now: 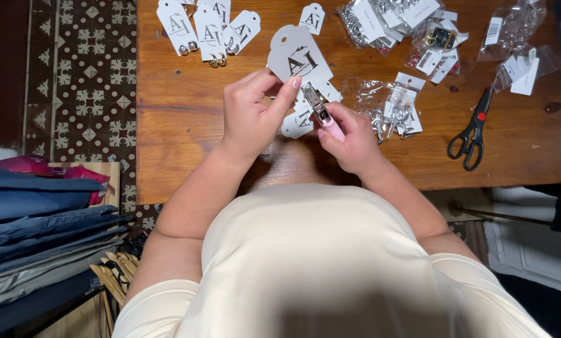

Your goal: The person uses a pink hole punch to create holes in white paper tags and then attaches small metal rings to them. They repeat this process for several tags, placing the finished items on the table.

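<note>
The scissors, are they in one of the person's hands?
No, the scissors lie on the table, apart from both hands; the right hand holds a pink tool and the left hand a card.

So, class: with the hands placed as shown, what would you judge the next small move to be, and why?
Probably squeeze the pink-handled punch. The right hand grips its handle, and its metal head already sits against the edge of the white card tag that the left hand pinches steady above the wooden table. Whether the card sits fully inside cannot be told.
</note>
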